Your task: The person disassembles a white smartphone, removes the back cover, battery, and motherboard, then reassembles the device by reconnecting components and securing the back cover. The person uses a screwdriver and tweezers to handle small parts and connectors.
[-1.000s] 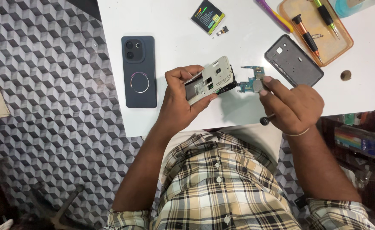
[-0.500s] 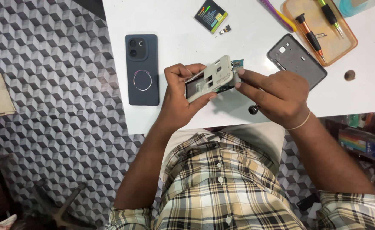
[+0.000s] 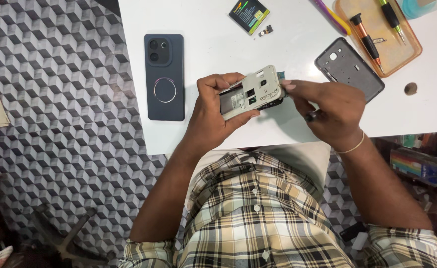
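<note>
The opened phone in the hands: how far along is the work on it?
Done: grey back cover and battery lie removed on the table. In hand: left hand holds the phone frame; right hand touches its end. Left: it is still open.

White table (image 3: 213, 134) with phone (image 3: 164, 77), tray (image 3: 412, 52), back cover (image 3: 350, 68)

the right hand (image 3: 330, 111) covers most of the dark tool (image 3: 311, 117) it holds and the green board (image 3: 281, 75) behind the phone frame (image 3: 252, 92). orange tray (image 3: 377, 30) and teal object (image 3: 422, 6) cut off at top edge.
</note>
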